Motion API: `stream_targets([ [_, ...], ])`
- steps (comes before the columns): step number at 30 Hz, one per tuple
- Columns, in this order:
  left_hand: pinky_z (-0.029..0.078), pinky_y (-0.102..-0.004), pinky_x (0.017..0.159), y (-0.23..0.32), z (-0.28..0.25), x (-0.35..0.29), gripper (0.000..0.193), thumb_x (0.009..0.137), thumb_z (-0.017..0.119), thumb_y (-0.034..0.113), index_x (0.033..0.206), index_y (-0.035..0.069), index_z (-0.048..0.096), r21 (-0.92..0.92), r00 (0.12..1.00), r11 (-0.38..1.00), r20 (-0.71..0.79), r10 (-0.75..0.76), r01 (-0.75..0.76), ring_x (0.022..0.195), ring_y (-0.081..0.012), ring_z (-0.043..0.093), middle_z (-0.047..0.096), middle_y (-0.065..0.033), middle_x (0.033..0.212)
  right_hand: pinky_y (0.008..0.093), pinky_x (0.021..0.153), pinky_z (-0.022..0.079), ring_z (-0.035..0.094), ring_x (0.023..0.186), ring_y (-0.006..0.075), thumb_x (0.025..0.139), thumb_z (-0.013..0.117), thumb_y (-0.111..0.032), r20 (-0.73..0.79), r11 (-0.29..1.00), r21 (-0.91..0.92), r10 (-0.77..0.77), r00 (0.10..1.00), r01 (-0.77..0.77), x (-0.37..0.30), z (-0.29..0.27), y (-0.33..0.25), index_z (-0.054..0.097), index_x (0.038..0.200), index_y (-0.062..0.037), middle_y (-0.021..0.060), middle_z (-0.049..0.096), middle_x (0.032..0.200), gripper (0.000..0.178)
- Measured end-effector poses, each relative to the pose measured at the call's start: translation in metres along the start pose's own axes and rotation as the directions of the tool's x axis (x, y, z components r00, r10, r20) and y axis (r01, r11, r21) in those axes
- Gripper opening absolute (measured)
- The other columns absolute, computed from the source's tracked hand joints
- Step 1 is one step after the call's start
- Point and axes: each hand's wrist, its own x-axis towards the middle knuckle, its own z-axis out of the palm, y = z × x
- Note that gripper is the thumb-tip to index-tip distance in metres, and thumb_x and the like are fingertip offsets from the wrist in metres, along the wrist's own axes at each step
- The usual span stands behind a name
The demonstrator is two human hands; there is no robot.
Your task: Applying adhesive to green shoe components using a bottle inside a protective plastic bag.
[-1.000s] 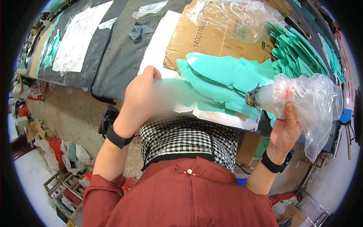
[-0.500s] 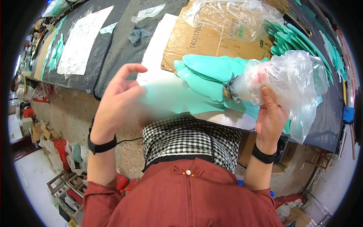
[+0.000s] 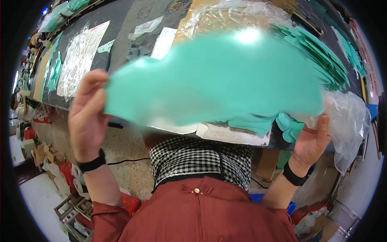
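Note:
A thin mint-green cut sheet, slightly blurred, is stretched between my hands above the table. My left hand pinches its left end between thumb and fingers. At the sheet's right end, my right hand is closed on a crumpled clear plastic bag, with the thumb up against it. The sheet's right edge meets the bag at the fingers; I cannot tell whether these fingers grip the sheet as well. Below the sheet, more green pieces lie at the table's near edge, partly covered.
A fanned stack of green pieces lies at the right on the dark table. Clear film covers cardboard at the back. Farther left are a grey scrap, a film-covered white sheet and a yellow ring.
The green sheet has risen and been spread out flat between my hands. My left hand has moved left and my right hand right and down with the bag.

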Motion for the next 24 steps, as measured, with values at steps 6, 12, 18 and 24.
stream_targets([
  [6,0.044,-0.0219,0.080,-0.062,0.091,0.041,0.023,0.102,0.058,0.011,0.123,0.002,0.061,0.136,0.931,0.979,0.313,-0.187,0.151,0.088,-0.0066,0.054,0.061,0.0029,0.101,0.0421,0.107,0.047,0.060,0.123,0.0248,0.098,0.064,-0.014,-0.109,0.975,-0.173,-0.161,0.981,0.141,0.006,-0.010,-0.027,0.056,0.134,0.0082,0.0154,0.060,0.137,0.043],
  [12,0.047,-0.0303,0.086,-0.088,0.107,0.048,0.021,0.095,0.065,0.012,0.116,0.008,0.068,0.718,0.891,0.530,0.401,0.214,-0.451,0.096,-0.0242,0.061,0.066,-0.0086,0.103,0.0441,0.108,0.046,0.058,0.126,0.0281,0.098,0.064,-0.011,-0.014,0.949,-0.299,-0.108,0.994,0.099,-0.010,-0.003,-0.011,0.051,0.139,0.0099,0.0194,0.057,0.140,0.048],
  [18,0.042,-0.0433,0.097,-0.096,0.117,0.038,0.034,0.086,0.075,0.026,0.116,0.010,0.070,0.839,0.828,0.200,0.409,0.383,-0.507,0.111,-0.0329,0.055,0.064,-0.0114,0.114,0.0381,0.107,0.047,0.060,0.121,0.0218,0.095,0.067,-0.006,0.424,0.271,-0.817,-0.314,0.849,0.509,-0.021,0.012,0.026,0.053,0.138,0.0014,0.0149,0.061,0.134,0.046],
  [24,0.038,-0.0446,0.099,-0.113,0.114,0.039,0.040,0.079,0.074,0.026,0.117,0.015,0.065,0.798,0.850,0.342,0.364,0.381,-0.495,0.114,-0.0294,0.055,0.062,-0.0062,0.116,0.0357,0.100,0.047,0.058,0.118,0.0237,0.085,0.074,-0.007,0.146,0.903,-0.425,0.140,0.979,-0.066,-0.037,0.045,0.045,0.050,0.134,0.0007,0.0136,0.053,0.135,0.055],
])
